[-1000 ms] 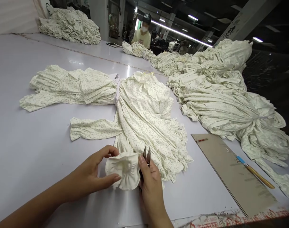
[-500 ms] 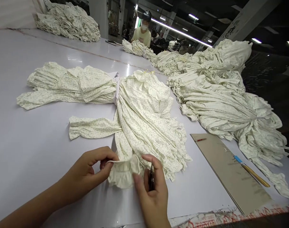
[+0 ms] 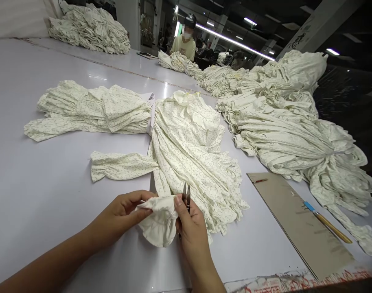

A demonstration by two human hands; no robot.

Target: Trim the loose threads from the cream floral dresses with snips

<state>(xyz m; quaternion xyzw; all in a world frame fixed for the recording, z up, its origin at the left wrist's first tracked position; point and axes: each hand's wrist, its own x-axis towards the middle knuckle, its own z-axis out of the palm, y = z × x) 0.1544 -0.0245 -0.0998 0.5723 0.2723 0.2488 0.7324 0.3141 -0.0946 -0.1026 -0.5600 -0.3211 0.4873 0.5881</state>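
A cream floral dress (image 3: 189,150) lies spread on the white table (image 3: 36,183), one sleeve stretched to the left. My left hand (image 3: 121,213) pinches the ruffled cuff (image 3: 158,221) of the near sleeve. My right hand (image 3: 190,226) grips the same cuff from the right and also holds small thread snips (image 3: 186,195), whose blades point up and away from me, just above the cuff's edge.
A stack of folded dresses (image 3: 91,108) lies at the left, and a long heap of dresses (image 3: 283,126) runs along the right. A cardboard sheet (image 3: 298,221) with a wooden-handled tool (image 3: 328,221) sits at the near right. A person (image 3: 184,40) works at the far end.
The cuff has been turned over between my hands. The snips, tucked low in my right hand half a second ago, now point up above the cuff.
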